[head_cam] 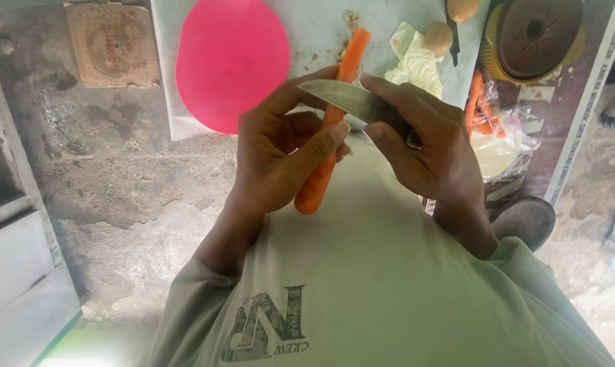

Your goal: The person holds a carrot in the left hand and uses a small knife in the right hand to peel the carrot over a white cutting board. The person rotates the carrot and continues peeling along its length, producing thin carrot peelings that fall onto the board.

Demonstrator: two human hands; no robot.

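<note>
Bare metal on the knife blade (pixel 351 98), dull grey with a soft sheen, smooth along the flat. The carrot (pixel 331 129) looks matt orange, slightly rough-skinned. Pink plate (pixel 231 61) there, plastic by the look of it, smooth and evenly matt. Concrete floor (pixel 130 190) is rough, blotchy, pitted. Wooden board (pixel 113 46) is worn and dry, unvarnished. Thin clear plastic bag (pixel 504 136) is glossy and crinkled. The shirt (pixel 375 272) is soft pale-green cloth, matt

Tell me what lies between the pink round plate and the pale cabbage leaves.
In the head view, the upper end of the carrot crosses between the pink plate and the cabbage leaves.
</note>
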